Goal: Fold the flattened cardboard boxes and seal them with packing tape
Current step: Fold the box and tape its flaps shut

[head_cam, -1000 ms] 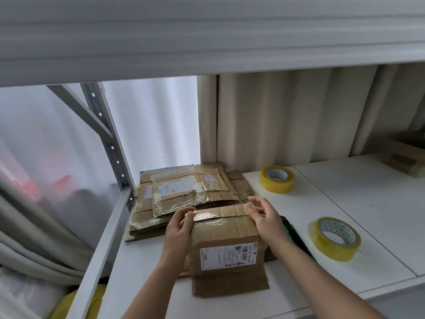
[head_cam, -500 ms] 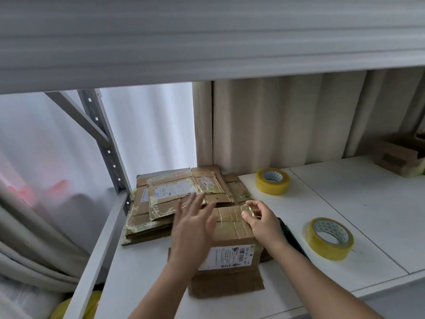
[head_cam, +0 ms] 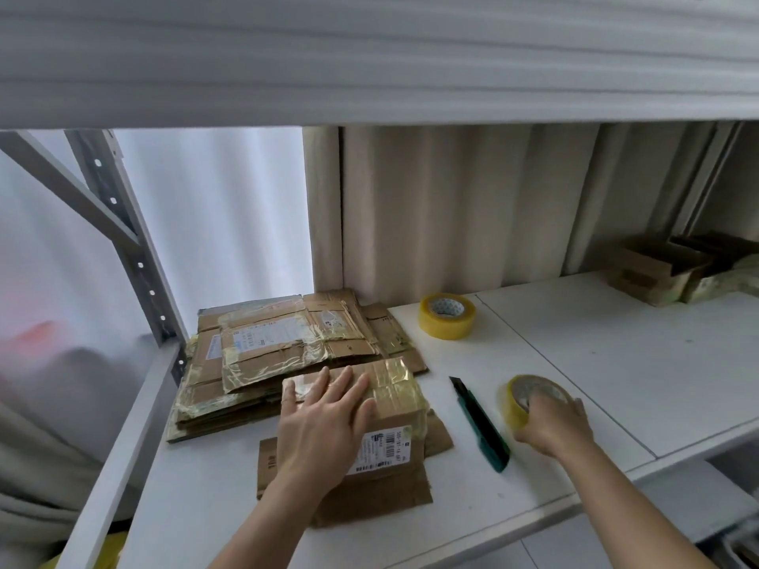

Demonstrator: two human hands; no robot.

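The folded cardboard box [head_cam: 394,408] stands on the white shelf [head_cam: 575,363] and serves as the reference for all positions below. The left hand [head_cam: 324,425] lies flat on the box's top with fingers straight and spread, pressing down, gripping nothing. To the right of the box, beyond a green utility knife [head_cam: 480,425] lying on the shelf, the right hand [head_cam: 554,425] has its fingers curled over a yellowish roll of packing tape [head_cam: 530,396], grasping it on the shelf surface. A second tape roll [head_cam: 447,316] stands behind and right of the box, near the beige curtain [head_cam: 451,207]. A stack of flattened boxes [head_cam: 287,355] lies behind and left of the box, touching it at its rear left edge; the stack's left side reaches the grey upright of the rack [head_cam: 123,248]. Flat cardboard [head_cam: 369,498] lies under the box and projects toward the shelf's front edge. Open shelf surface extends right of the box and behind the right hand; a seam runs diagonally across it there. Far right of the box, at the back, sit open cartons [head_cam: 657,273]. The upper shelf [head_cam: 369,55] limits headroom above. A white label with barcodes [head_cam: 384,451] is on the box's front face; its print is too small to read. The labels on the stack are likewise illegible.
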